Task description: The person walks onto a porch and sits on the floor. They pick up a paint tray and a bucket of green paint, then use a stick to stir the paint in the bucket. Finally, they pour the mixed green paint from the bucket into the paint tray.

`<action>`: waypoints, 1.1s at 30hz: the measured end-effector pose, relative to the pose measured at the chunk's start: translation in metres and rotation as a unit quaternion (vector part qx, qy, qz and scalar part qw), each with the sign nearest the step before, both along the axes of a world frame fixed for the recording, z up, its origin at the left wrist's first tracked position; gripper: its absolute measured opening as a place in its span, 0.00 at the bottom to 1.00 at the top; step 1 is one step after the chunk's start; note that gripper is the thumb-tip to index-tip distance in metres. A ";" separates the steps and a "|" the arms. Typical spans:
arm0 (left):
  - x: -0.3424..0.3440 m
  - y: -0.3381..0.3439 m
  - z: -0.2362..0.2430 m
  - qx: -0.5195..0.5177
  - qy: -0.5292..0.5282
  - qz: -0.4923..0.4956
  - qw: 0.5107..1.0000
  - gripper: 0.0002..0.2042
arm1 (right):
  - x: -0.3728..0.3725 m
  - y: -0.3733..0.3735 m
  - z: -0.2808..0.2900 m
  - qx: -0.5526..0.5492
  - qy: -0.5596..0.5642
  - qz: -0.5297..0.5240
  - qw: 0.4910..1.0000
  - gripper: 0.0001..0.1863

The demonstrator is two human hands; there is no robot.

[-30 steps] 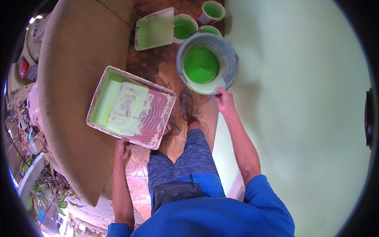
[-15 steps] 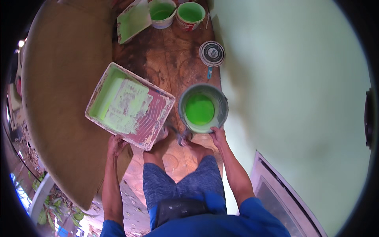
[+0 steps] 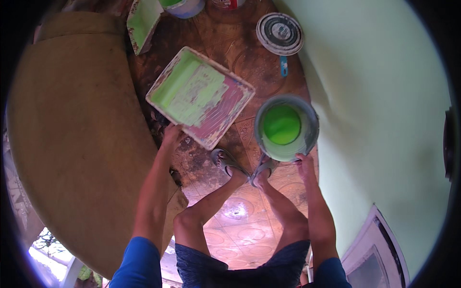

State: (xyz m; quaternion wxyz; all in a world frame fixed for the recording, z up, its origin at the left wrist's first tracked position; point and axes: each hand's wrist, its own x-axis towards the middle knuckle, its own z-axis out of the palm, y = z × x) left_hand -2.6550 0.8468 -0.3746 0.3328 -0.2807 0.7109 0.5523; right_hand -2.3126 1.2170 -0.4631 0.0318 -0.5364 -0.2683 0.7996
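My left hand [image 3: 173, 133] is closed on the near-left rim of a paint tray [image 3: 234, 108], its fingers partly hidden beneath. Pale green paint coats the tray's deep end and part of its slope; the ribbed end shows reddish, with dried paint crusted along the rim. A grey bucket [image 3: 311, 126] is tilted toward me on the right, with bright green paint [image 3: 282, 125] at the bottom. My right hand [image 3: 304, 164] grips its near rim. Tray and bucket are side by side, slightly apart, in front of my sandalled feet.
A round lid [image 3: 280, 34] lies by the wall with a blue handle [image 3: 284, 66] poking out. At the far end are another tray [image 3: 142, 24], a white bucket [image 3: 185, 8] and a red-and-white bucket [image 3: 227, 4]. A brown curved surface [image 3: 81, 125] borders the left; a pale green wall [image 3: 379, 120] borders the right.
My legs have bent more, and both arms now reach farther forward. Tray and bucket have shifted right in view, still held. The far containers have slid toward the top edge.
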 end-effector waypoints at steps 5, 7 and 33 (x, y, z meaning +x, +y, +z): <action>0.014 -0.013 -0.028 -0.014 0.024 -0.001 1.000 0.16 | 0.027 -0.023 -0.031 -0.014 0.042 0.020 0.999 0.15; -0.009 -0.001 -0.036 -0.009 0.010 0.000 1.000 0.16 | 0.014 -0.008 -0.019 -0.018 0.018 0.054 0.998 0.16; 0.092 -0.169 0.421 -0.535 0.408 -0.295 0.678 0.15 | 0.104 -0.057 0.288 0.248 -0.283 0.377 0.846 0.01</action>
